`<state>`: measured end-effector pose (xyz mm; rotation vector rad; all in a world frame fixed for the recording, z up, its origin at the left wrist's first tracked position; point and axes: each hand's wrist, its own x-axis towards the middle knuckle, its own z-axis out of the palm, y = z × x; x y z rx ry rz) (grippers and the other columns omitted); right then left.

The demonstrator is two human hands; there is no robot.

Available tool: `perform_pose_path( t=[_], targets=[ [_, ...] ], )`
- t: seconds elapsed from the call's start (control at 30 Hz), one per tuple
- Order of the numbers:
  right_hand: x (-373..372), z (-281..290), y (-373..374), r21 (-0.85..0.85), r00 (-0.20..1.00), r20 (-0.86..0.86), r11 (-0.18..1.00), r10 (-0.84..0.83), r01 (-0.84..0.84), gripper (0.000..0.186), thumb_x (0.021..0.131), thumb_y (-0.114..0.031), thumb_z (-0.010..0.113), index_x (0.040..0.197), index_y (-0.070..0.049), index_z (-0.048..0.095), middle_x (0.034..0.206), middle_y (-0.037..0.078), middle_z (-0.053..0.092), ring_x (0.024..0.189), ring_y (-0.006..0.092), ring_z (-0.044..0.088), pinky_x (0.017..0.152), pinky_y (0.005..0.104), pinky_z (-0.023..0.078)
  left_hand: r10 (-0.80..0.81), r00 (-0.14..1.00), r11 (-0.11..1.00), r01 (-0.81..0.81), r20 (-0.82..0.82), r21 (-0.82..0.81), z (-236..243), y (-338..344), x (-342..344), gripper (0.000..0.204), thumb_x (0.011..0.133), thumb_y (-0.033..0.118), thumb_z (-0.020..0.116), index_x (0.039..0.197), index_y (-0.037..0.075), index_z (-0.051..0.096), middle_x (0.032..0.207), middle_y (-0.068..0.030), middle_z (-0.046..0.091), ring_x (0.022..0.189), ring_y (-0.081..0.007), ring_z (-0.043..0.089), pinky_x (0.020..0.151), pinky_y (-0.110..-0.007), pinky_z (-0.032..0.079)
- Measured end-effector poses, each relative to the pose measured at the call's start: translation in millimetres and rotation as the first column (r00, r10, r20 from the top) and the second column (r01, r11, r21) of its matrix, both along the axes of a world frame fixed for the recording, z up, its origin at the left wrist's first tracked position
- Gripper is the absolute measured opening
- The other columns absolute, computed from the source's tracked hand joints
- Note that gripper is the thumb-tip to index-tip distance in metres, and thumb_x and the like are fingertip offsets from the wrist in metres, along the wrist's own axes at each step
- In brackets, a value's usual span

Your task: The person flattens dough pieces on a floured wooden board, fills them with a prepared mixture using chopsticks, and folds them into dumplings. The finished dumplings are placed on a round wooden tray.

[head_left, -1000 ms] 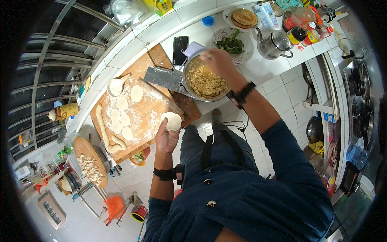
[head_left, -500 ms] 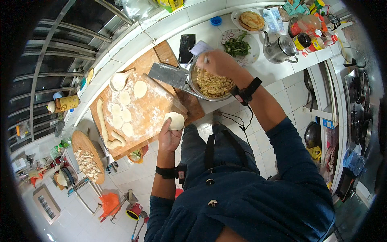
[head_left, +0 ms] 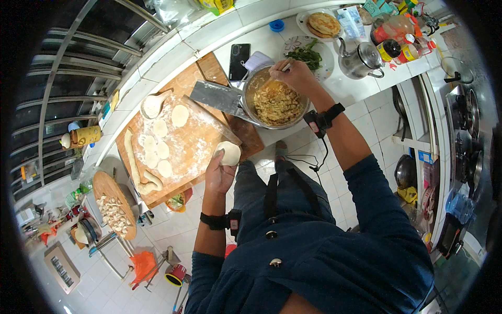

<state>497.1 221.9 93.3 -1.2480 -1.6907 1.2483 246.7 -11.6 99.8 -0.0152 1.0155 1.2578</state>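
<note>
A round dough wrapper [head_left: 228,153] rests in my left hand [head_left: 219,172], the fingers curled under it and the thumb on top, at the near right corner of the floured wooden board [head_left: 196,152]. Over the metal bowl [head_left: 251,107] my right hand [head_left: 297,78] is closed around a utensil with a pale handle [head_left: 286,67]; its lower end is hard to make out. Chopped yellowish filling [head_left: 277,104] lies in the bowl. Several flat dough rounds [head_left: 180,115], a long dough rope [head_left: 132,157] and a scoop of flour [head_left: 152,107] are on the board.
A cleaver [head_left: 215,97] lies between board and bowl. Behind are a phone [head_left: 239,62], a plate of greens [head_left: 327,65], a metal kettle [head_left: 363,60] and flatbreads [head_left: 323,25]. A round board with shaped dumplings [head_left: 113,213] stands at left.
My right hand has shifted right and slightly down over the bowl, uncovering more filling. My left hand still holds the wrapper, which has turned slightly.
</note>
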Motion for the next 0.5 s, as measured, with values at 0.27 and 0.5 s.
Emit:
perform_pose_path(
  t=[0.27, 0.5],
  targets=[
    [54.4, -25.4, -50.9, -0.227, 0.995, -0.062, 0.972, -0.074, 0.058, 0.015, 0.083, -0.013, 0.066, 0.087, 0.002, 0.066, 0.084, 0.008, 0.067, 0.074, 0.0135, 0.061, 0.067, 0.0276, 0.051, -0.009, 1.0, 0.998, 0.009, 0.012, 0.059, 4.0, 10.6, -0.1, 0.036, 0.093, 0.023, 0.048, 0.122, 0.002, 0.045, 0.117, -0.0134, 0.057, 0.108, -0.0272, 0.057, 0.093, -0.04, 0.046],
    [84.1, -36.3, -41.7, -0.145, 0.902, -0.121, 0.907, -0.414, 0.396, 0.012, 0.084, -0.006, 0.064, 0.091, 0.004, 0.064, 0.088, 0.008, 0.066, 0.079, 0.0137, 0.062, 0.07, 0.0258, 0.051, -0.143, 0.989, 0.989, 0.141, 0.03, 0.046, -17.3, 32.1, 19.4, 0.034, 0.095, 0.025, 0.046, 0.12, 0.003, 0.047, 0.117, -0.0126, 0.058, 0.106, -0.0269, 0.057, 0.09, -0.04, 0.049]
  ],
)
